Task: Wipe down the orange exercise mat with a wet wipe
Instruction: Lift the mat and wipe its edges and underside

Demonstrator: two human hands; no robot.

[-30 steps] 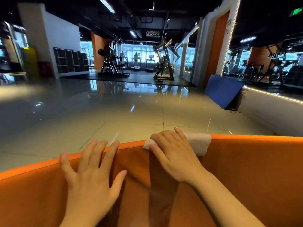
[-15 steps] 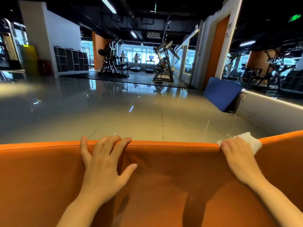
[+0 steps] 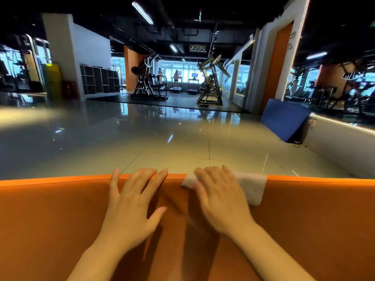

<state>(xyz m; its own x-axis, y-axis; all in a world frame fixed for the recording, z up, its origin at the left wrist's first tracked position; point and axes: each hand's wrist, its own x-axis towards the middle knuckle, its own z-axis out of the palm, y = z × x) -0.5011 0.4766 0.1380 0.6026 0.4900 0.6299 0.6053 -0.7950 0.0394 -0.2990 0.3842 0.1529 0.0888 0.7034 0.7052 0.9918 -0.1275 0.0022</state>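
- While we lean over the orange exercise mat (image 3: 60, 230), our left hand (image 3: 132, 207) lies flat on it, fingers spread wide and straight, the fingertips (image 3: 162, 171) reaching its far edge; it holds nothing.
- Just to that hand's right, our right hand (image 3: 221, 201) presses the white wet wipe (image 3: 252, 188) against the mat with fingers straight and close together. It is blurred, so finer detail of the fingers we cannot tell.
- Beneath that palm the wipe lies at the mat's far edge, one corner poking out on the thumb side, a wider part showing past the little finger.
- Beyond both hands stretches a glossy tiled floor (image 3: 162, 138).
- Farther off, to the right of our right hand, a blue mat (image 3: 284, 120) leans against a wall.
- Farthest ahead stand gym machines (image 3: 209, 84).
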